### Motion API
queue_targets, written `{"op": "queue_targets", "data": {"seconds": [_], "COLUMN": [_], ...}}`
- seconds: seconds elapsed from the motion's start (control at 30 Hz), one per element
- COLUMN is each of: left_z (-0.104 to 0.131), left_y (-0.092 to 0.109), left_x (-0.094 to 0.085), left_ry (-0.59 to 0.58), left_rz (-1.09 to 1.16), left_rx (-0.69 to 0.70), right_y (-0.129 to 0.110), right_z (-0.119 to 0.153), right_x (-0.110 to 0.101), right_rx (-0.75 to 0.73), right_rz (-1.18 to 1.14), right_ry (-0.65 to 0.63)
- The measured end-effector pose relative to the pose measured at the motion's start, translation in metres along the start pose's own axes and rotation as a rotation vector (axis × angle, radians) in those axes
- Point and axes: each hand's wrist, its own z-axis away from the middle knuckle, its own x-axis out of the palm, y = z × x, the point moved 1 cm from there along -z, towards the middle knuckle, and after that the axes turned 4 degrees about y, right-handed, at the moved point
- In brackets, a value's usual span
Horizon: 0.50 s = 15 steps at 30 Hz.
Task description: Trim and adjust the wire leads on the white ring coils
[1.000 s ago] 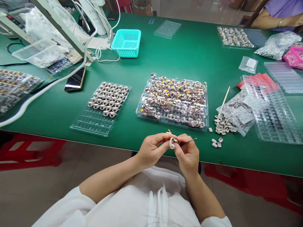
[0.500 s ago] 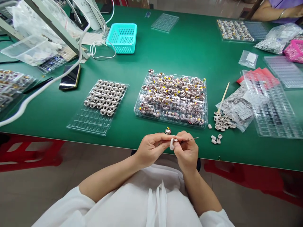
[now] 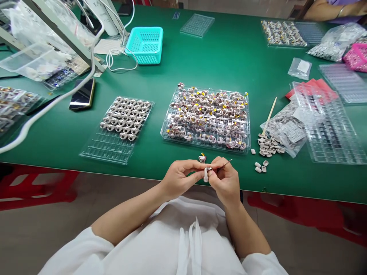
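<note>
Near the table's front edge my left hand (image 3: 181,178) pinches a small white curved part (image 3: 205,175) between thumb and fingers. My right hand (image 3: 227,179) meets it from the right, its fingers closed round a thin dark tool (image 3: 225,165) whose tip points up and right; its thumb also touches the white part. Just beyond my fingertips lies a small part with a yellow tab (image 3: 202,157). Behind it is a clear tray (image 3: 166,131) crowded with similar parts. To the left, another clear tray (image 3: 106,147) holds rows of beige-grey pieces.
Loose beige caps (image 3: 268,147), a wooden stick (image 3: 270,114) and a plastic bag (image 3: 292,131) lie to the right. A turquoise basket (image 3: 145,45), a phone (image 3: 82,94) and a white cable (image 3: 57,102) are at the left. A person's arm (image 3: 323,10) rests at the far right.
The tool in my right hand has tilted more steeply upward. The white part has turned slightly between my fingers. The whole view has shifted a little.
</note>
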Motion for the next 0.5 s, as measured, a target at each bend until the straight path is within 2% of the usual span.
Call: {"op": "queue_targets", "data": {"seconds": [0.17,0.27,0.37,0.5], "left_z": [-0.011,-0.015,-0.017,-0.017], "left_y": [0.011,0.012,0.009,0.003], "left_x": [-0.003,-0.005,-0.006,-0.004], "left_ry": [-0.045,-0.036,0.007,0.062], "left_rz": [0.105,0.229,0.321,0.337], "left_rx": [-0.132,-0.218,-0.268,-0.260], "right_y": [-0.013,-0.019,-0.016,-0.009], "right_z": [-0.006,-0.006,-0.002,0.005], "right_x": [-0.016,-0.026,-0.031,-0.022], "right_rx": [0.114,0.135,0.164,0.156], "right_rz": [0.160,0.157,0.097,0.126], "right_ry": [-0.118,-0.184,-0.130,-0.060]}}
